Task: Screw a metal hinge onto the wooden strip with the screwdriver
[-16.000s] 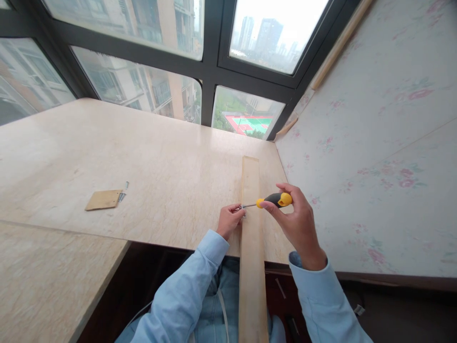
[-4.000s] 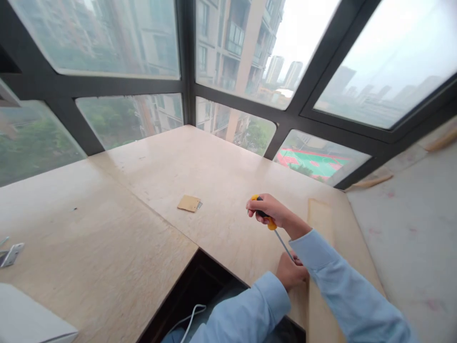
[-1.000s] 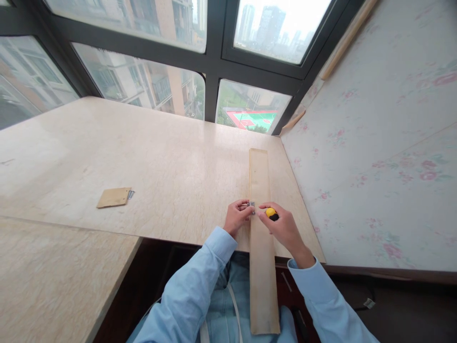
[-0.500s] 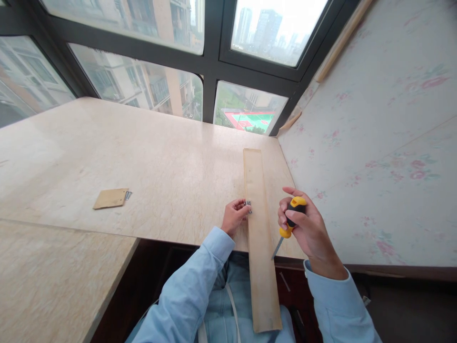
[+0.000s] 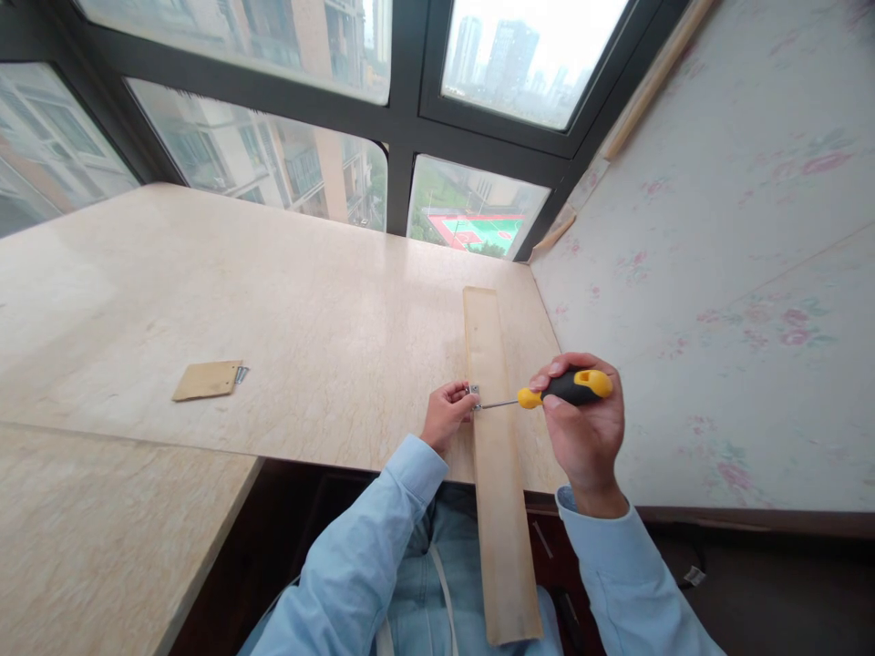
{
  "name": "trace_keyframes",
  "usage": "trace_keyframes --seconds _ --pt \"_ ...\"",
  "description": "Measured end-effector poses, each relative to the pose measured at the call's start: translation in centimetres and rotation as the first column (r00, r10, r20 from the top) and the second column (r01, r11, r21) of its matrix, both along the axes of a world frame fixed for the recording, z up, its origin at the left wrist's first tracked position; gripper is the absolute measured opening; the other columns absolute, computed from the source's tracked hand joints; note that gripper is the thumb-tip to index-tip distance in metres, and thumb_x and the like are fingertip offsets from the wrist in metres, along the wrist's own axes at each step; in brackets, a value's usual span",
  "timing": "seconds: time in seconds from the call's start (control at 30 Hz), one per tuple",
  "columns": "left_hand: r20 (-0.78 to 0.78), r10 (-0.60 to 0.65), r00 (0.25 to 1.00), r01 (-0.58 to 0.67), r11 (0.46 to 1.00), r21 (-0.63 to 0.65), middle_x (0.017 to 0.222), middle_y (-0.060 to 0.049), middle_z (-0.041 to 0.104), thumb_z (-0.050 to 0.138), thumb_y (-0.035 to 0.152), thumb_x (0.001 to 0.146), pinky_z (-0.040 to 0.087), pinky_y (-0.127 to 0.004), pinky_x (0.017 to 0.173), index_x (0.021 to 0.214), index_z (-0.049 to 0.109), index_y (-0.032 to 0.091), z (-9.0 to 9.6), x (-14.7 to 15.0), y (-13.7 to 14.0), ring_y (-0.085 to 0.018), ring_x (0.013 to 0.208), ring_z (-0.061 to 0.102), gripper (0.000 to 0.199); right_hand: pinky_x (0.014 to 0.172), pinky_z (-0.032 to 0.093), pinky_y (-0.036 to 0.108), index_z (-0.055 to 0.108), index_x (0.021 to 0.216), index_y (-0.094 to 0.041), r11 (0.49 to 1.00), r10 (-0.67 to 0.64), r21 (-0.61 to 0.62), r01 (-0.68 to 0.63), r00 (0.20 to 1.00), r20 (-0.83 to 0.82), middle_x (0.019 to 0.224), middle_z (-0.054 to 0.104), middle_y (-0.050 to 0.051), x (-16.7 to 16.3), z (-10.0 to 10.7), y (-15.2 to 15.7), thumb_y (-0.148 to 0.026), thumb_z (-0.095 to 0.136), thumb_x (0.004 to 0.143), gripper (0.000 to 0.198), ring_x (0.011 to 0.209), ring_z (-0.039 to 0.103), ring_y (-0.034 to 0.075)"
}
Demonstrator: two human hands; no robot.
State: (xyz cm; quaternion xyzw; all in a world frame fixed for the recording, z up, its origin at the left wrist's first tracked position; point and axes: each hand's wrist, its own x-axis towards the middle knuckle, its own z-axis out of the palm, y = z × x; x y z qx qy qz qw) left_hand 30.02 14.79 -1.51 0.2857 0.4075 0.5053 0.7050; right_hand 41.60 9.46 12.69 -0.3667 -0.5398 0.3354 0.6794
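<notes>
A long, pale wooden board (image 5: pixel 502 510) lies partly on the stone sill, its near end jutting out over my lap. At its left edge my left hand (image 5: pixel 447 415) pinches a small metal bracket (image 5: pixel 474 391) against the wood. My right hand (image 5: pixel 586 424) is wrapped round the yellow and black handle of a screwdriver (image 5: pixel 571 387). The shaft points left across the board, and its tip meets the bracket near my left fingertips. Whether a screw sits under the tip is too small to tell.
On the sill (image 5: pixel 307 310) to the left lies a small wooden piece (image 5: pixel 205 380) with several screws (image 5: pixel 241 374) at its right end. A papered wall (image 5: pixel 717 273) rises close on the right. Dark-framed windows (image 5: pixel 400 137) stand behind the sill.
My right hand has turned the screwdriver from pointing down to lying nearly level. Its tip has moved up and left to the bracket. My left hand has stayed at the bracket.
</notes>
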Motion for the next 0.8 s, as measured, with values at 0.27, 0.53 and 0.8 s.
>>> trace_keyframes --seconds 0.27,0.53,0.8 --pt "-0.018 -0.008 1.0 0.008 1.0 -0.007 0.083 -0.005 0.071 0.082 0.024 0.061 0.048 -0.02 0.052 0.094 0.069 0.013 0.1 -0.1 -0.1 -0.014 0.069 0.063 0.037 0.072 0.051 0.032 0.056 0.109 -0.027 0.999 0.026 0.031 -0.027 0.999 0.018 0.095 0.055 0.0 -0.3 -0.9 0.1 -0.013 0.065 0.078 0.035 0.079 0.057 0.013" --pt "-0.043 -0.029 0.999 0.03 1.0 0.008 0.089 -0.009 0.073 0.08 0.025 0.064 0.047 -0.02 0.052 0.098 0.069 0.011 -0.2 0.0 0.0 -0.015 0.071 0.065 0.038 0.075 0.053 0.031 0.056 0.112 -0.027 0.998 0.037 0.042 -0.04 0.996 0.079 0.097 0.056 0.0 -0.2 -0.9 0.0 -0.015 0.065 0.082 0.034 0.082 0.058 0.013" --pt "-0.052 -0.028 0.998 0.029 0.999 0.013 0.089 -0.009 0.073 0.08 0.025 0.064 0.048 -0.02 0.053 0.097 0.069 0.012 0.1 -0.1 -0.2 -0.015 0.071 0.065 0.038 0.095 0.055 0.043 0.051 0.125 -0.027 0.989 -0.115 -0.03 0.147 0.871 0.477 0.116 0.064 0.007 0.8 -0.6 -1.5 -0.028 0.073 0.084 0.046 0.103 0.067 0.022"
